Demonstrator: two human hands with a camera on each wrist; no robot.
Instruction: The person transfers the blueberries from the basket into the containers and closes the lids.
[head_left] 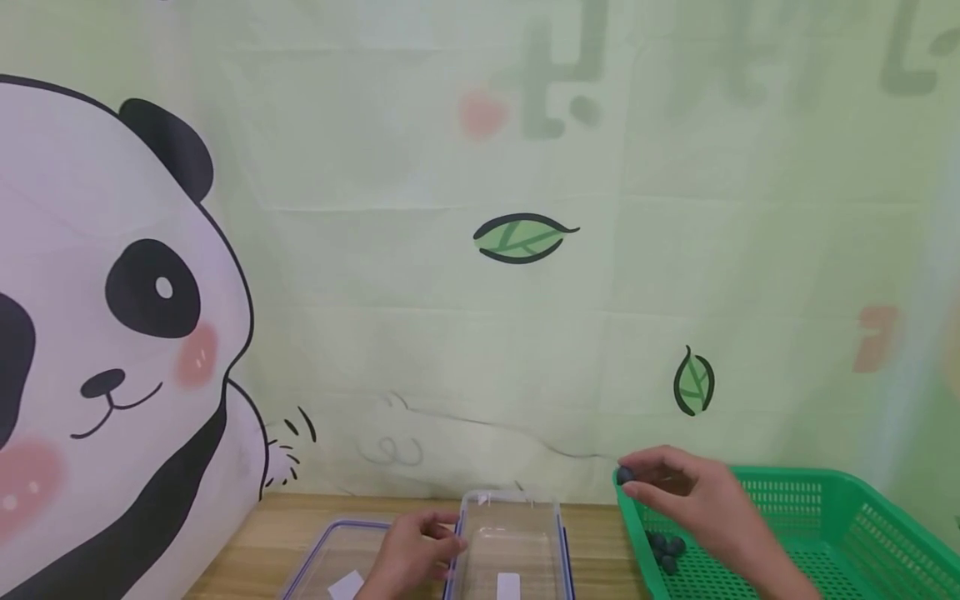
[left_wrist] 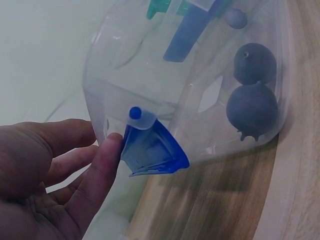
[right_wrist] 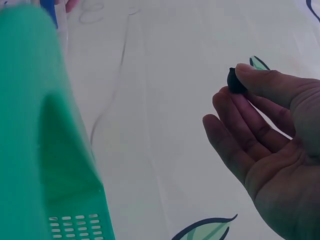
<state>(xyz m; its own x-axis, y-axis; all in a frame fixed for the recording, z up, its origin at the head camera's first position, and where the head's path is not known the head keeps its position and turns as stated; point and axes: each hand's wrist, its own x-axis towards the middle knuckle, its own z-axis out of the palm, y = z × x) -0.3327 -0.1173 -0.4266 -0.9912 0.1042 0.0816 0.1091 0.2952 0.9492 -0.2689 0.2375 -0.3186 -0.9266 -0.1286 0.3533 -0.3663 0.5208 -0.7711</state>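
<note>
While right grip [head_left: 701, 500] pinches blueberry [head_left: 626, 476], left grip [head_left: 415, 550] holds clear container [head_left: 513, 546], white label [head_left: 508, 586] unreadable.

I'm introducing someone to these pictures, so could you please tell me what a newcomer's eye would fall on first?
Probably the big cartoon panda on the head view's left. Next might come the bright green basket at lower right, with the right hand pinching a dark blueberry seen at its far-left corner. The left hand holds a clear box at bottom centre.
</note>
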